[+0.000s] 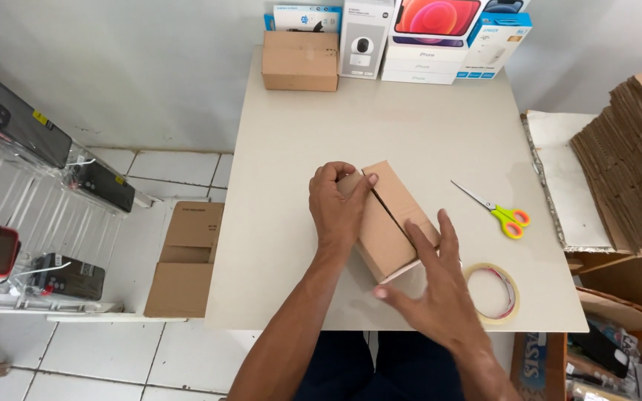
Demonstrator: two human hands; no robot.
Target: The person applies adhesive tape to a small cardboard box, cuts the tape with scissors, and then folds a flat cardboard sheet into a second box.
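Note:
A small brown cardboard box (391, 223) lies at an angle in the middle of the beige table (291, 148). My left hand (338, 206) grips its far left end, fingers curled over the top and thumb near the seam between the flaps. At the near end of the box my right hand (434, 286) presses flat with its fingers spread. A strip of clear tape shows along the near edge under it. A roll of clear tape (493, 292) lies just right of my right hand.
Scissors with green and orange handles (501, 212) lie right of the box. A closed cardboard box (300, 61) and several white product boxes (425, 37) stand at the table's far edge. Flat cardboard sheets (629, 163) are stacked at right. Another carton (187, 256) sits on the floor at left.

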